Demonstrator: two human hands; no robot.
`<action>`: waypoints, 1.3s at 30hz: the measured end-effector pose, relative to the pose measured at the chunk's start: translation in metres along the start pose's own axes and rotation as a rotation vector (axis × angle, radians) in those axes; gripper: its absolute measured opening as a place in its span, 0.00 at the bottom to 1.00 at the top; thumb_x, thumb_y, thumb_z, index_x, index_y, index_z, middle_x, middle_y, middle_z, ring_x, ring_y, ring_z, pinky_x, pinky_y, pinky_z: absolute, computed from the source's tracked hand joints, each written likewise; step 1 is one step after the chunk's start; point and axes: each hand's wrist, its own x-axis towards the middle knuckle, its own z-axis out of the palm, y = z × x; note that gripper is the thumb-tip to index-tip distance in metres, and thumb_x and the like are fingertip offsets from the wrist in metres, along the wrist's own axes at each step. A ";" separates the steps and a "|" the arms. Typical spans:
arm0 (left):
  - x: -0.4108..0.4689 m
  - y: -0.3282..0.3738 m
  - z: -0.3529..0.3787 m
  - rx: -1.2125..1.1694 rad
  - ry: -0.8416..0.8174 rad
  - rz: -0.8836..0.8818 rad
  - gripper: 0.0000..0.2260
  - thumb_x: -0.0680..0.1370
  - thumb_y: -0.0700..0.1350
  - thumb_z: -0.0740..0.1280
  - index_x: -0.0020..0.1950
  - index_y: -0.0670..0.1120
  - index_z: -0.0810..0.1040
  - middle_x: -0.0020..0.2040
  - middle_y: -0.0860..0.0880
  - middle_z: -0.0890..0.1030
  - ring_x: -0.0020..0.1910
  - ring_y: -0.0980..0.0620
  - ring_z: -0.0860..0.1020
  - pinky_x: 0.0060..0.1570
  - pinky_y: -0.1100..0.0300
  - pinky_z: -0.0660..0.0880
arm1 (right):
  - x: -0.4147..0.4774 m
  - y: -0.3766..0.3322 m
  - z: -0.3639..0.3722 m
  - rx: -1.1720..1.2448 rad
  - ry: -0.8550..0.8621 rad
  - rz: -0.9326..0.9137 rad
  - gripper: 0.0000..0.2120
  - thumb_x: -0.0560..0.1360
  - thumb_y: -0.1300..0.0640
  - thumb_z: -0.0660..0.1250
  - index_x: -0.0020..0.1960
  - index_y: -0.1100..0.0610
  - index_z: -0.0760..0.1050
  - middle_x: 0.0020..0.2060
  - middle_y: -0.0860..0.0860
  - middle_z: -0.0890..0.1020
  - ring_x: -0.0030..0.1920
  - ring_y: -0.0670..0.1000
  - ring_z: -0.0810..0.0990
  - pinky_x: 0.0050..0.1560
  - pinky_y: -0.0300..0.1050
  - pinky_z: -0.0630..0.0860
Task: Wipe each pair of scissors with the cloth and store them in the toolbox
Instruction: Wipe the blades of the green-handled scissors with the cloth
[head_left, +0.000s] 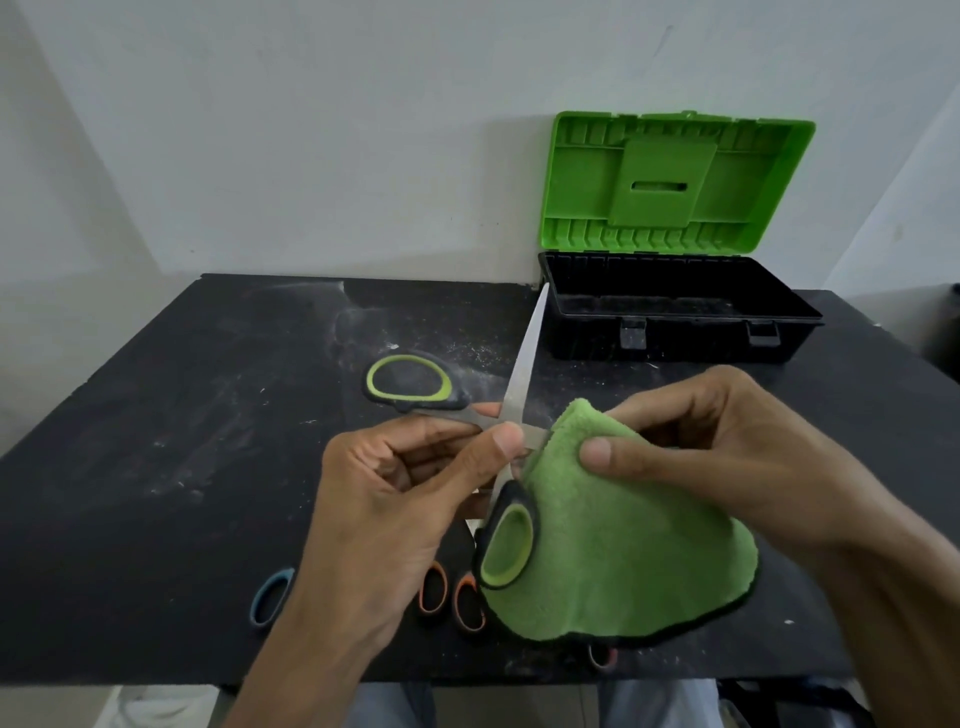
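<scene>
Mid-wipe, seemingly: pinched open green-handled steel scissors (523, 364) with left hand (395, 499), clamped fluffy green cloth (623, 545) over one blade with right hand (727, 457). Called next for a carry to black green-lidded toolbox (685, 340), far-right corner of desk (208, 415).

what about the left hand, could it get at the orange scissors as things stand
Probably not yet: the left hand is busy pinching the green-handled scissors. The orange scissors lie on the table right below it, handles uncovered, so once it lets go the way looks free.
</scene>
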 end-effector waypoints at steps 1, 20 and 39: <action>0.000 0.000 0.001 0.003 -0.003 0.014 0.06 0.66 0.40 0.75 0.41 0.40 0.87 0.44 0.47 0.88 0.42 0.47 0.86 0.39 0.61 0.82 | 0.000 0.000 0.003 0.032 0.019 0.007 0.08 0.73 0.53 0.76 0.50 0.54 0.90 0.44 0.56 0.91 0.45 0.62 0.90 0.54 0.70 0.84; 0.006 0.001 0.016 -0.064 0.015 -0.039 0.07 0.61 0.45 0.76 0.37 0.47 0.88 0.39 0.47 0.88 0.36 0.51 0.86 0.32 0.63 0.80 | 0.002 0.006 0.004 0.030 0.197 -0.147 0.07 0.73 0.54 0.76 0.49 0.54 0.90 0.43 0.52 0.91 0.44 0.53 0.90 0.47 0.49 0.85; 0.004 0.007 0.012 0.030 -0.029 -0.019 0.07 0.64 0.40 0.76 0.41 0.43 0.88 0.38 0.44 0.87 0.36 0.49 0.86 0.33 0.61 0.81 | -0.008 -0.002 -0.005 -0.015 0.132 -0.059 0.09 0.70 0.51 0.78 0.47 0.53 0.90 0.42 0.53 0.91 0.43 0.56 0.90 0.47 0.57 0.87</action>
